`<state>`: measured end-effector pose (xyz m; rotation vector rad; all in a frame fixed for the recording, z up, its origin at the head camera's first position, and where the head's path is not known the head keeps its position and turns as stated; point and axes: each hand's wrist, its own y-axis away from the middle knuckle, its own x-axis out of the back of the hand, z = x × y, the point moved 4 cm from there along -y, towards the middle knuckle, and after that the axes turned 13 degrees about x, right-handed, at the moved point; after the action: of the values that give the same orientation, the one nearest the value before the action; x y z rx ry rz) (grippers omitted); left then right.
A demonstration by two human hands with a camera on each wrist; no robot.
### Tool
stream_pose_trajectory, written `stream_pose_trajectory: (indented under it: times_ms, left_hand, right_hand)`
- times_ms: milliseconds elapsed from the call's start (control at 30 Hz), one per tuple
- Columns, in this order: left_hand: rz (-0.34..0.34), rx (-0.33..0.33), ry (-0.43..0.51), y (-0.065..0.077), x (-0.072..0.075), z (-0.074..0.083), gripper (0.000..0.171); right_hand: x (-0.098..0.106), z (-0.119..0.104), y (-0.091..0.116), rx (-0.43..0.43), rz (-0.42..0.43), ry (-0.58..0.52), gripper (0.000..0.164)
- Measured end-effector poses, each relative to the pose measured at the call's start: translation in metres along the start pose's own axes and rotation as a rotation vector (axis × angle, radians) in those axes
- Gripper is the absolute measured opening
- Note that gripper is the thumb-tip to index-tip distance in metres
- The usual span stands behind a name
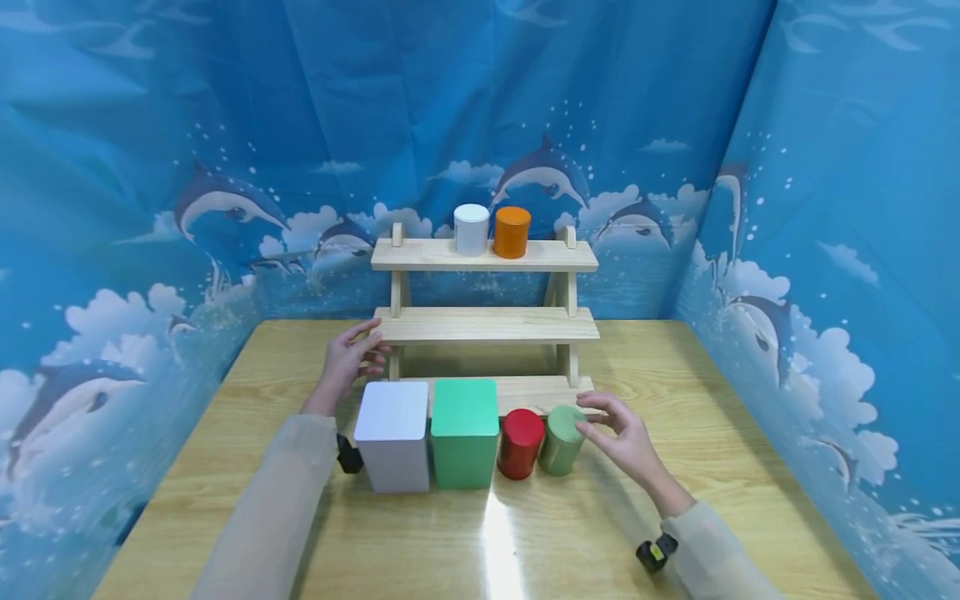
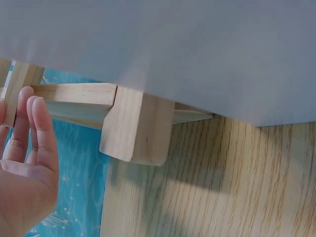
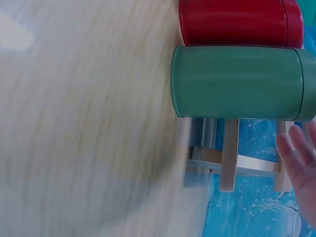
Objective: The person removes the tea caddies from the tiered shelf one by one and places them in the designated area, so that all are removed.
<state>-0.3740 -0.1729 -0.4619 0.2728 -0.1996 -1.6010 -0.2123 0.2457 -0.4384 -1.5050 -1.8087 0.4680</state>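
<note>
My left hand (image 1: 348, 362) is at the left end of a three-tier wooden shelf (image 1: 486, 325), its fingertips by the middle board. In the left wrist view its fingers (image 2: 45, 131) are fairly straight, and the thumb is mostly cut off. My right hand (image 1: 618, 437) is beside a light green canister (image 1: 562, 442), thumb and index finger near its lid. In the right wrist view a narrow gap shows between the fingers (image 3: 296, 153) and the canister's side; contact at the lid cannot be told. A red canister (image 1: 520, 446) stands next to the green one.
A white box (image 1: 393, 442) and a green box (image 1: 465, 437) stand left of the red canister, before the bottom tier. On the top tier are a white canister (image 1: 471, 230) and an orange canister (image 1: 512, 233). Blue dolphin-print cloth (image 1: 420, 108) hangs behind the wooden table (image 1: 420, 550).
</note>
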Motion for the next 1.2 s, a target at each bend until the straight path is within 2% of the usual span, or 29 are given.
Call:
stream_pose_trajectory:
  times_ms: [133, 233, 500, 700, 1200]
  left_hand:
    - [0.023, 0.008, 0.000, 0.001, 0.000, -0.001, 0.048]
    - [0.038, 0.005, 0.004, 0.001, 0.000, -0.003, 0.047]
    - [0.023, 0.005, 0.022, 0.001, 0.000, -0.004, 0.048]
    - [0.000, -0.005, 0.018, 0.002, 0.000, -0.002, 0.050]
    - [0.012, -0.008, 0.001, 0.001, 0.000, -0.002, 0.048]
  right_hand:
    - [0.002, 0.009, -0.001, -0.009, 0.013, 0.016, 0.032]
    - [0.002, 0.001, -0.007, 0.006, 0.017, 0.023, 0.030]
    - [0.000, -0.017, -0.026, 0.016, 0.004, 0.051, 0.028]
    - [0.000, -0.019, -0.037, 0.030, -0.012, 0.052, 0.028]
    - [0.000, -0.021, -0.062, 0.042, -0.030, 0.099, 0.028]
